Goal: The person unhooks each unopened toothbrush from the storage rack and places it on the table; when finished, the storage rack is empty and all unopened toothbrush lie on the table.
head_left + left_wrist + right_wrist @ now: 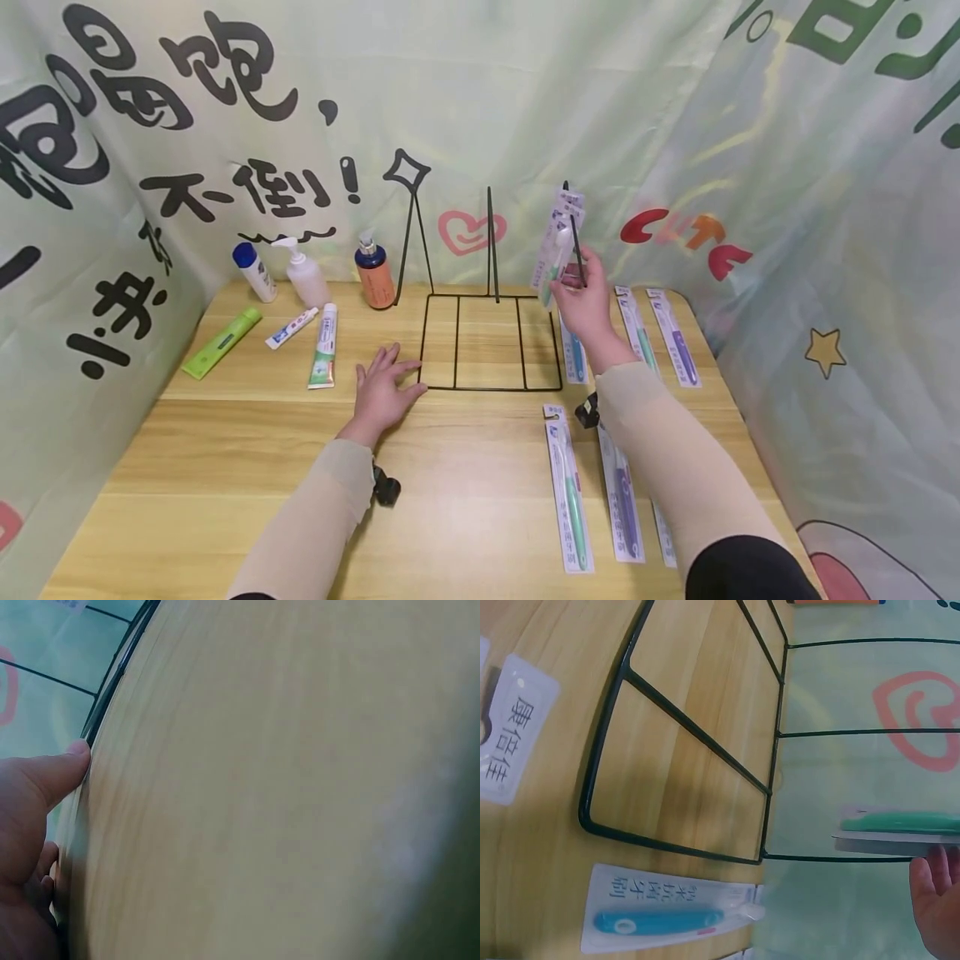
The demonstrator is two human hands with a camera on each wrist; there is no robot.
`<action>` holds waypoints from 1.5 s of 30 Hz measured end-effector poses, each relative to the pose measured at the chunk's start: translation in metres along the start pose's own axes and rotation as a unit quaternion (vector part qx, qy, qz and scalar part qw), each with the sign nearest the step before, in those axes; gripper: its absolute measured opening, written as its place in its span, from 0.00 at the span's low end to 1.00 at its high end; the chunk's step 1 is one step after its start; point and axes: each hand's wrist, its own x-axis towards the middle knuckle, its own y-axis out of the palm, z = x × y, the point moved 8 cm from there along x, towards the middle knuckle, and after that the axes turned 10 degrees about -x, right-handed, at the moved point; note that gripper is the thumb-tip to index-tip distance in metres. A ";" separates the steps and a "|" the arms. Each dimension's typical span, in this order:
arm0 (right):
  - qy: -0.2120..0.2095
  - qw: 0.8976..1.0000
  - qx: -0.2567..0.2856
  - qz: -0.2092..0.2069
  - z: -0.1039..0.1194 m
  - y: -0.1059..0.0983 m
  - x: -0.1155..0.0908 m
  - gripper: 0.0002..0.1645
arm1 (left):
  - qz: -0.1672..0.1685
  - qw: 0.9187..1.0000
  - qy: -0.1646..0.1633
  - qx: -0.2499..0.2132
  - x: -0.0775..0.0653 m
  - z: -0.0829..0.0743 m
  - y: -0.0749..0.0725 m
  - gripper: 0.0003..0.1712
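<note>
A black wire rack [491, 389] stands at the back of the table, with a flat base frame and upright wire prongs. My left hand [384, 392] is at its front left corner, fingers spread; the thumb touches the wire [88, 739] in the left wrist view. At the right prong, my right hand [587, 308] holds the lower part of a packaged toothbrush [557, 250] with a green handle. That toothbrush is upright, its card top overlapping the prong. In the right wrist view, fingers [939, 871] meet the edge of its card beside the green handle [900, 822].
More packaged toothbrushes [568, 492] lie right of and in front of the rack, some partly under my right arm. On the left are a green tube [222, 342], toothpaste tubes [323, 346], a pump bottle [306, 275], a blue-capped bottle [255, 272] and an orange bottle [374, 273].
</note>
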 end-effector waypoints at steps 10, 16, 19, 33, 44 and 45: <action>-0.006 1.000 -0.002 -0.021 -0.003 0.001 0.002 0.30 | -0.003 1.000 0.005 0.000 0.001 -0.005 -0.001 0.28; -0.016 1.000 -0.004 -0.026 0.000 0.002 0.002 0.28 | 0.002 1.000 0.001 0.002 0.001 -0.007 -0.002 0.28; -0.019 0.999 -0.013 -0.023 0.000 0.001 -0.001 0.26 | 0.003 1.000 0.000 0.001 0.000 -0.007 -0.002 0.28; -0.044 0.996 -0.032 -0.073 0.005 -0.015 -0.028 0.21 | 0.003 1.000 0.000 0.007 0.001 -0.003 0.000 0.28; -0.059 0.993 -0.035 -0.095 0.007 -0.050 -0.050 0.21 | 0.005 1.000 -0.011 0.002 -0.001 -0.001 0.001 0.29; -0.061 0.993 -0.026 -0.098 0.006 -0.056 -0.052 0.21 | 0.005 1.000 -0.011 0.001 -0.001 -0.001 0.001 0.29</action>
